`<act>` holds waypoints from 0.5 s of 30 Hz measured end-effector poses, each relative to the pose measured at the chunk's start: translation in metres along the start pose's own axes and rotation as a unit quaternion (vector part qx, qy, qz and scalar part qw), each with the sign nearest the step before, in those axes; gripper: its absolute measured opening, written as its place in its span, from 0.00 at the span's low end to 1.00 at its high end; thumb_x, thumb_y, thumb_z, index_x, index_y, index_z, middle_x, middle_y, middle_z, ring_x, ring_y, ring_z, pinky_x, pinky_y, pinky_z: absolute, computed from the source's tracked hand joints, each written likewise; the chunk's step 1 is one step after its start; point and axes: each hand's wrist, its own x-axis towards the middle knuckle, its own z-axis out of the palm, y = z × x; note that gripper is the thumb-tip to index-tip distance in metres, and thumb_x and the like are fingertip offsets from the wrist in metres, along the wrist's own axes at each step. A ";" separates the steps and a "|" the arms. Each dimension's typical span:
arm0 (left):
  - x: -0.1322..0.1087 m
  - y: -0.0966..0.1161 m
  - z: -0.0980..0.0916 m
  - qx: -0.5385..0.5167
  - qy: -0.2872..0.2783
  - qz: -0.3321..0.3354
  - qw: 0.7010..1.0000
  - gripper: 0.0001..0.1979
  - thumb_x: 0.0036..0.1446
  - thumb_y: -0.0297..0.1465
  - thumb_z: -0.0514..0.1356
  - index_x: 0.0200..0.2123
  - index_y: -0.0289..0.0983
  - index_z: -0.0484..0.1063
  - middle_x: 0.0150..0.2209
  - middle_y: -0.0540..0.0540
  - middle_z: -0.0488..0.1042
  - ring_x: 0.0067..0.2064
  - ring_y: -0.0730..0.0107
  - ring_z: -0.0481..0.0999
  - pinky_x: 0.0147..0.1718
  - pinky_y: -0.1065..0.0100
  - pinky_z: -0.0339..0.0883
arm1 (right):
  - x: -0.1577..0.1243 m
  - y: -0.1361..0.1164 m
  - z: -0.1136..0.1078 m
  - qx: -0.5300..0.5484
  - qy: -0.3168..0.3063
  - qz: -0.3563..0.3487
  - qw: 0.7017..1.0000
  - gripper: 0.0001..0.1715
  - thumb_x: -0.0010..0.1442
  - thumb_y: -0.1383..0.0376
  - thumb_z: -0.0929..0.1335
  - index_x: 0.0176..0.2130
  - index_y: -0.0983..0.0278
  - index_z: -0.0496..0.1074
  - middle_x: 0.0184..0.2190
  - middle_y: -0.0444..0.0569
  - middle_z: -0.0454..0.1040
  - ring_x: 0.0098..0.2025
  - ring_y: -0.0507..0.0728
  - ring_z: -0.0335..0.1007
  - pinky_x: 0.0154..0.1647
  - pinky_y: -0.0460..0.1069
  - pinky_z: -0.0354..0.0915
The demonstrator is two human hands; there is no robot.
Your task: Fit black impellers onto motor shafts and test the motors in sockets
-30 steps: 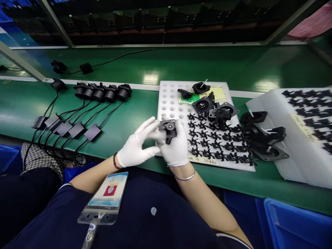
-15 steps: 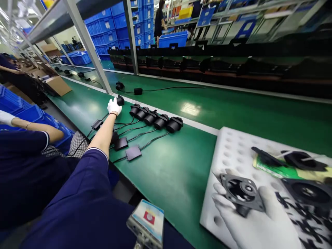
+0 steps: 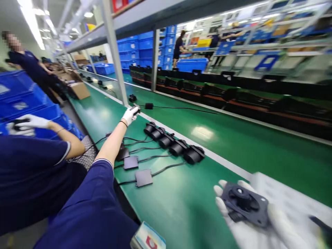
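Observation:
My left hand (image 3: 130, 115), in a white glove, reaches far along the green bench (image 3: 168, 200) and closes round a small black part (image 3: 136, 109) at the white edge strip; the fingers hide much of it. At the lower right, my gloved right hand (image 3: 249, 235) lies palm up, fingers curled round a black square-flanged housing (image 3: 245, 204) with a round raised middle. Between my hands stands a row of black round housings (image 3: 193, 154). Cables run from these to flat black boxes (image 3: 144, 177) near my left forearm.
A white foam tray (image 3: 290, 197) is at the right. On my left sits a co-worker whose gloved hand (image 3: 33, 122) holds something black. Metal uprights (image 3: 114, 52) rise behind the bench strip. Another cabled part (image 3: 149, 106) lies on the far green surface.
The view has swung, so the bench appears lower and further right. My right hand has tilted the square-flanged housing. The co-worker's hand now shows a black object. My left hand stays at the strip.

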 end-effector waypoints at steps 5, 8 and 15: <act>-0.074 0.036 -0.009 -0.042 -0.065 -0.007 0.997 0.25 0.67 0.55 0.62 0.39 0.37 0.68 0.22 0.53 0.67 0.14 0.83 0.53 0.16 0.75 0.41 | 0.013 0.004 0.110 0.065 -0.156 -0.010 0.986 0.22 0.60 0.44 0.77 0.48 0.51 0.80 0.51 0.47 0.81 0.50 0.59 0.82 0.46 0.55 0.82; -0.122 0.052 -0.003 -0.077 -0.155 0.014 0.985 0.30 0.58 0.59 0.69 0.41 0.38 0.68 0.21 0.55 0.65 0.14 0.83 0.55 0.15 0.77 0.37 | 0.023 0.020 0.164 0.074 -0.198 -0.062 0.976 0.31 0.57 0.41 0.77 0.52 0.54 0.75 0.45 0.45 0.80 0.41 0.56 0.81 0.42 0.54 0.80; -0.174 0.072 0.031 -0.026 -0.233 0.068 0.970 0.38 0.46 0.60 0.75 0.44 0.37 0.68 0.23 0.58 0.64 0.15 0.85 0.54 0.14 0.76 0.40 | 0.029 0.024 0.200 -0.126 -0.215 -0.294 0.923 0.39 0.66 0.37 0.65 0.63 0.60 0.70 0.63 0.57 0.74 0.62 0.63 0.74 0.64 0.61 0.73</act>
